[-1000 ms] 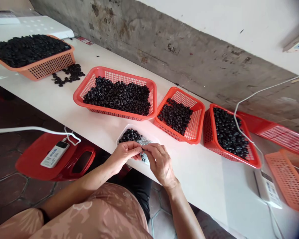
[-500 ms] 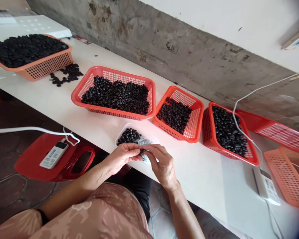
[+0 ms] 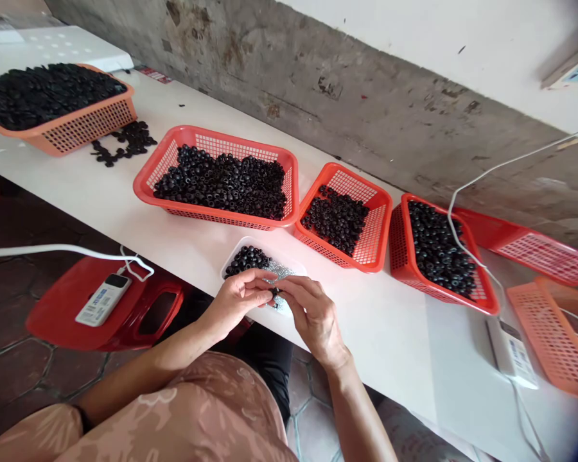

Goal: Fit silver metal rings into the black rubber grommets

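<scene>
My left hand point(image 3: 238, 301) and my right hand point(image 3: 313, 311) meet at the front edge of the table, fingertips pinched on one small black part point(image 3: 273, 292) between them. Its details are too small to make out. Just behind and partly under the fingers lies a white tray point(image 3: 296, 266), holding round black pieces point(image 3: 248, 258) on its left side and small silvery pieces point(image 3: 280, 269) on its right. My fingers hide part of the tray's front.
Red baskets of black pieces stand behind the tray: a large one point(image 3: 290, 186), a smaller one point(image 3: 383, 221) and a third point(image 3: 486, 292). An orange basket point(image 3: 89, 128) is heaped at far left. A white cable point(image 3: 510, 162) crosses the right side. A red stool point(image 3: 58, 308) bears a power bank point(image 3: 103, 299).
The whole view has shifted slightly. My fingers have moved a little around the small black part, which now shows more clearly between the fingertips.
</scene>
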A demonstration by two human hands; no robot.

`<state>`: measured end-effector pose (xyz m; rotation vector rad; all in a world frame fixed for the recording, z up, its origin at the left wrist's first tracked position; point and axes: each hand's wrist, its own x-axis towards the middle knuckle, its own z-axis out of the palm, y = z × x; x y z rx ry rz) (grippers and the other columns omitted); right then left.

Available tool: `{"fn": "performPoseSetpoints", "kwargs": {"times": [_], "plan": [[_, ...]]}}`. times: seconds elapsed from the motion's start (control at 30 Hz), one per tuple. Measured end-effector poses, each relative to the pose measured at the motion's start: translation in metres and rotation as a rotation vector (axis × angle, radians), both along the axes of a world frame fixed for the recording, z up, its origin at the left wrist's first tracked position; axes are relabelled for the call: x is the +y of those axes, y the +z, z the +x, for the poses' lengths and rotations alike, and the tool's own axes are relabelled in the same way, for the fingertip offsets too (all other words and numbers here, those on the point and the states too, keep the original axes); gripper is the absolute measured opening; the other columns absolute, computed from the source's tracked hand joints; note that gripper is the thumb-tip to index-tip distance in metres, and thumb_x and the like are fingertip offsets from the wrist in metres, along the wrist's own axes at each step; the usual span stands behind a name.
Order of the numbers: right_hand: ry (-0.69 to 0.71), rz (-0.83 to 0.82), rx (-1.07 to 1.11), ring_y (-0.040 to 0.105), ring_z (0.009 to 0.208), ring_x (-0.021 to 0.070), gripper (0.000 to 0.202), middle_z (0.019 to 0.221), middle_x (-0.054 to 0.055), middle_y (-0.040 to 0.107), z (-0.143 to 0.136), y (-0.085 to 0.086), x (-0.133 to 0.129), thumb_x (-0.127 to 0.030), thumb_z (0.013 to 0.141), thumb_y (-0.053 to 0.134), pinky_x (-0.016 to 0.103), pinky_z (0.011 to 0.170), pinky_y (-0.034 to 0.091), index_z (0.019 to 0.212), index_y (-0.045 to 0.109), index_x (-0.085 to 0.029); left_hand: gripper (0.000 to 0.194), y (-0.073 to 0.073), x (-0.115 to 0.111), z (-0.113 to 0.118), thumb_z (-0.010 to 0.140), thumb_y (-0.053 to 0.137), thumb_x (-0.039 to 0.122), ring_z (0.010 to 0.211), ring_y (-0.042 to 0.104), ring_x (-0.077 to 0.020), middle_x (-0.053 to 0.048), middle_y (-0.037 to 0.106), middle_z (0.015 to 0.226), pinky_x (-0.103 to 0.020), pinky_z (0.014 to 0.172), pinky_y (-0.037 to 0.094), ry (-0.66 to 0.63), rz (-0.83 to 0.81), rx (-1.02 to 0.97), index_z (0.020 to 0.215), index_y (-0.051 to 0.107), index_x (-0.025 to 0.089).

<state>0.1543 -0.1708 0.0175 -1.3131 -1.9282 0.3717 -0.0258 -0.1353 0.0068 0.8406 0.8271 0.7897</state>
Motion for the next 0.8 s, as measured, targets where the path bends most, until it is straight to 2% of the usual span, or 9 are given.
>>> {"fn": "performPoseSetpoints", "kwargs": {"times": [0.13, 0.23, 0.4, 0.5, 0.6, 0.8], "plan": [[0.027, -0.045, -0.001, 0.069, 0.097, 0.0188, 0.023, 0.105, 0.006, 0.074, 0.004, 0.001, 0.000, -0.020, 0.101, 0.051, 0.035, 0.087, 0.053, 0.115, 0.070, -0.024, 0.032, 0.000, -0.001, 0.001, 0.080, 0.078, 0.027, 0.082, 0.069, -0.0174, -0.005, 0.073, 0.092, -0.031, 0.083, 0.052, -0.002, 0.047, 0.009, 0.110, 0.070, 0.018], [0.024, -0.056, -0.003, 0.069, 0.096, 0.0189, 0.023, 0.105, 0.005, 0.074, 0.004, 0.000, -0.002, -0.021, 0.101, 0.051, 0.035, 0.086, 0.054, 0.115, 0.070, -0.025, 0.032, -0.002, -0.002, 0.004, 0.079, 0.079, 0.027, 0.081, 0.068, -0.0175, -0.005, 0.074, 0.092, -0.031, 0.083, 0.052, 0.018, 0.060, 0.020, 0.109, 0.071, 0.017], [-0.043, 0.032, -0.043, 0.069, 0.102, 0.0198, 0.025, 0.110, 0.008, 0.074, -0.005, -0.007, -0.007, -0.022, 0.100, 0.055, 0.035, 0.089, 0.053, 0.123, 0.065, -0.022, 0.035, 0.000, -0.005, 0.011, 0.076, 0.080, 0.025, 0.078, 0.067, -0.0165, -0.004, 0.073, 0.085, -0.028, 0.076, 0.050, 0.106, -0.017, -0.023, 0.108, 0.070, 0.018], [-0.119, 0.131, -0.114, 0.069, 0.103, 0.0226, 0.034, 0.116, 0.011, 0.073, -0.013, -0.015, -0.010, -0.024, 0.097, 0.061, 0.039, 0.090, 0.051, 0.130, 0.059, -0.020, 0.034, 0.001, -0.005, 0.014, 0.073, 0.082, 0.024, 0.081, 0.065, -0.0159, -0.003, 0.072, 0.083, -0.027, 0.079, 0.048, 0.123, -0.081, -0.075, 0.104, 0.071, 0.018], [-0.184, 0.215, -0.129, 0.070, 0.101, 0.0236, 0.037, 0.114, 0.012, 0.073, -0.018, -0.023, -0.013, -0.020, 0.097, 0.059, 0.041, 0.090, 0.050, 0.134, 0.057, -0.021, 0.030, 0.001, -0.004, 0.013, 0.074, 0.082, 0.026, 0.086, 0.065, -0.0171, -0.003, 0.072, 0.086, -0.029, 0.084, 0.046, 0.072, -0.089, -0.082, 0.101, 0.073, 0.018], [-0.193, 0.202, -0.035, 0.068, 0.107, 0.0250, 0.037, 0.114, 0.010, 0.073, -0.017, -0.023, -0.017, -0.019, 0.094, 0.061, 0.043, 0.092, 0.052, 0.131, 0.061, -0.025, 0.023, 0.002, -0.001, 0.010, 0.083, 0.073, 0.036, 0.089, 0.062, -0.0198, -0.006, 0.074, 0.090, -0.031, 0.085, 0.045, -0.105, 0.027, -0.003, 0.094, 0.078, 0.017]]}}
